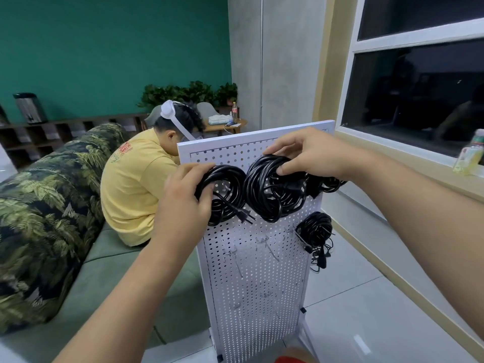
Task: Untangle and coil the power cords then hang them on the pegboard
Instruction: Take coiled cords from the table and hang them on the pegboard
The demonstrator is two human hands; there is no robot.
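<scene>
indoors, beside a green sofa [104,271] with leaf-print cushions, on pale glossy floor tiles [353,310], below a dark window [419,87]: a white perforated metal pegboard [256,271], standing upright. left hand [183,195] curled round the left rim of a glossy black coiled cord [227,205] against the board's upper left. right hand [309,153] pinching the top of a thicker coil [269,195] just beside it, thumb under, fingers over. smaller bundle [315,229] hanging lower right. behind the board, a person in a yellow shirt [131,184].

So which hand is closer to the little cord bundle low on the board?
Right. The right hand grips a coil above the little bundle; the left hand holds another coil farther left.
</scene>
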